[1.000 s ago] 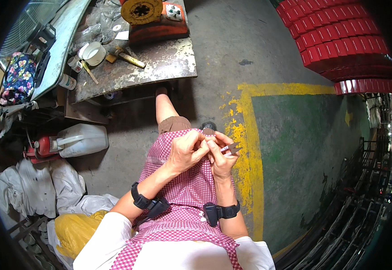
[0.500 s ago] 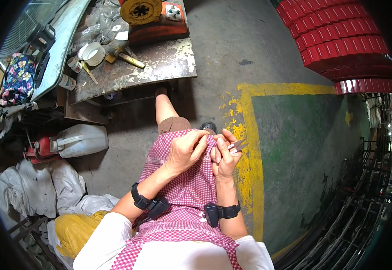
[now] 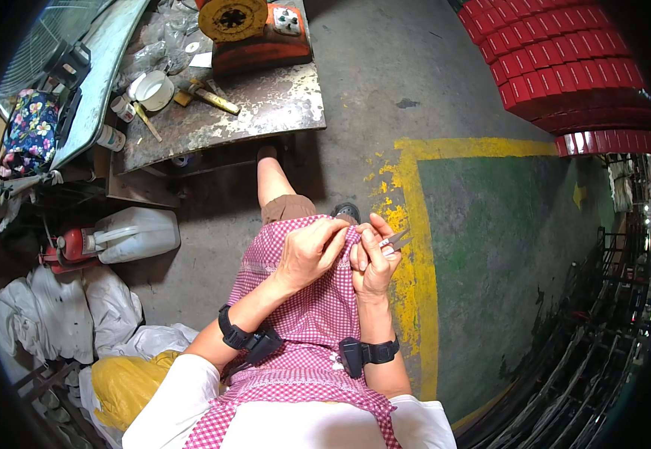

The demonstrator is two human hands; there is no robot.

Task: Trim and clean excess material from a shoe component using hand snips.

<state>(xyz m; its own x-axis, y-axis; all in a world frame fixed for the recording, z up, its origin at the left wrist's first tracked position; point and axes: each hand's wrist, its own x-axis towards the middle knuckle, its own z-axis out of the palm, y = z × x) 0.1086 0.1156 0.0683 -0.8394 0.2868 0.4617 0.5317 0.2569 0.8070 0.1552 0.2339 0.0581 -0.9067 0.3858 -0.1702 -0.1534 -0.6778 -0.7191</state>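
My left hand [image 3: 309,253] is closed in a pinch over the lower part of the pink-and-white checked apron [image 3: 303,307]. What sits between its fingertips is too small or too hidden to tell. Beside it, my right hand [image 3: 374,266] curls around a pair of thread snips [image 3: 398,240], whose pointed blades stick out to the right past the fingers. The right thumb and index finger are raised close to the left fingertips, near the apron's edge. Both wrists wear black straps with small black boxes.
A worn workbench [image 3: 280,105] ahead left bears an orange machine [image 3: 262,52], a white tub [image 3: 154,90] and a brush [image 3: 215,99]. A white jerrycan [image 3: 142,234] and sacks [image 3: 56,310] lie left. Red boxes [image 3: 557,67] are stacked far right; a black rack [image 3: 579,359] stands right.
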